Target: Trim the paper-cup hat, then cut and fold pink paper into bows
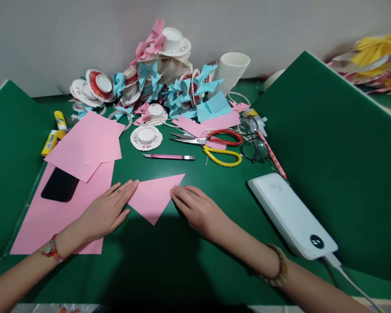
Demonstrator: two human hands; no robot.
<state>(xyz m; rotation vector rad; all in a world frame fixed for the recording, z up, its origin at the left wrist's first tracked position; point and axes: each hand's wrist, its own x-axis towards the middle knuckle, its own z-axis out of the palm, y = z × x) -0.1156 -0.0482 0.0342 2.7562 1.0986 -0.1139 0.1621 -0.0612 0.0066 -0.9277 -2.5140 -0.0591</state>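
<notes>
Both hands (pixel 107 210) (pixel 195 209) at paper (pixel 154 198) edges

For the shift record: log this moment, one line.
left hand: on left corner of triangular pink paper sheet | right hand: at its right edge | beyond: pink-handled craft knife, red-and-yellow-handled scissors

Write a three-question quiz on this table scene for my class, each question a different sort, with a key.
1. True or false: the left hand and the right hand both touch the pink paper triangle.
2. Which thing lies partly under the loose pink sheets? A) the scissors; B) the glasses; C) the black phone.
3. Fill in: the white power bank lies on the person's ____ side.

Key: 1 true; 2 C; 3 right.
</notes>
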